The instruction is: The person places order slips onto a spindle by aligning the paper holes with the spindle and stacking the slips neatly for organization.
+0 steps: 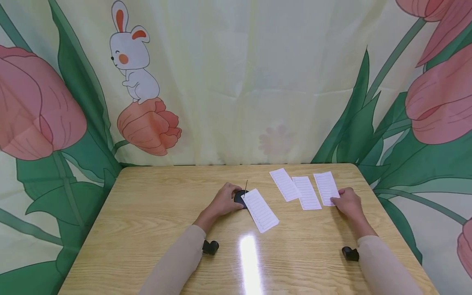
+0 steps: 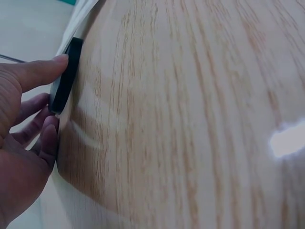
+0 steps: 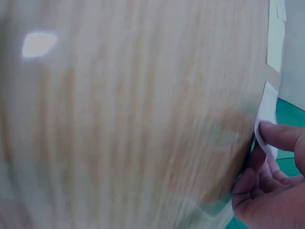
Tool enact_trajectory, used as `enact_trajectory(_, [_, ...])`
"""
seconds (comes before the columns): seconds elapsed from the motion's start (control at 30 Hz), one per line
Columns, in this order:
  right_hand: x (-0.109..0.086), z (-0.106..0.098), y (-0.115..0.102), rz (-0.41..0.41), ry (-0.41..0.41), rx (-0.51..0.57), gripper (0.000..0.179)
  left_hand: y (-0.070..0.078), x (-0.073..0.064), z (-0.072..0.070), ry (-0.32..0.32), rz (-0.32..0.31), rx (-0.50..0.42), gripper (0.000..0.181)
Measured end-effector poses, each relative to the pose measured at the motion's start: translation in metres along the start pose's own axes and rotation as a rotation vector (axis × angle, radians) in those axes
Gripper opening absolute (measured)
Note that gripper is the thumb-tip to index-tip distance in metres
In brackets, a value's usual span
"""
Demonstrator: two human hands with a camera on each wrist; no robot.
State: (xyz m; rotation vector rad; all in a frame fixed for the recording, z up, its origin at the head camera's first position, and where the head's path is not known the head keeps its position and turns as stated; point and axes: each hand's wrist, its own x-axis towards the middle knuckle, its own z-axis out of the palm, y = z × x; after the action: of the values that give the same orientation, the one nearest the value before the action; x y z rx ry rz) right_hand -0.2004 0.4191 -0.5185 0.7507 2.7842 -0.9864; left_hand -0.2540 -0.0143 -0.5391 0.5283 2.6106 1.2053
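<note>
My left hand (image 1: 223, 199) holds the round black base (image 1: 239, 198) of a bill spike by its edge. In the left wrist view the thumb and fingers lie around the base (image 2: 66, 78). A thin upright pin (image 1: 246, 185) rises from it. One or more printed white paper slips (image 1: 262, 212) are pierced near one end by the pin and slant toward the table's front. My right hand (image 1: 348, 203) pinches the lower right corner of another printed slip (image 1: 326, 186). In the right wrist view this slip (image 3: 267, 107) bends up slightly under the thumb.
Two more printed slips, one slanted (image 1: 284, 184) and one more upright (image 1: 307, 194), lie between the spike and my right hand, their edges close together or overlapping. The wooden table (image 1: 147, 213) ends at a curtain (image 1: 228, 102) with printed tulips and a rabbit.
</note>
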Motion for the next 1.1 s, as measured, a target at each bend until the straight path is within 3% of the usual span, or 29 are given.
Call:
enact_trajectory(0.33, [-0.004,-0.004,0.007,-0.059,0.058,0.012,0.035,-0.002,0.001,0.001,-0.002,0.003,0.023,0.057])
enact_trajectory(0.73, [-0.020,-0.016,0.005,-0.162,0.103,-0.015,0.038,0.001,0.001,-0.001,-0.002,-0.007,0.025,0.060])
enact_trajectory(0.97, [-0.034,-0.025,-0.008,-0.235,0.109,0.002,0.037,0.010,0.002,-0.011,0.017,-0.047,-0.033,0.061])
enact_trajectory(1.1, [-0.044,-0.030,-0.019,-0.292,0.118,0.001,0.035,0.018,0.003,-0.022,0.040,-0.026,-0.074,0.059])
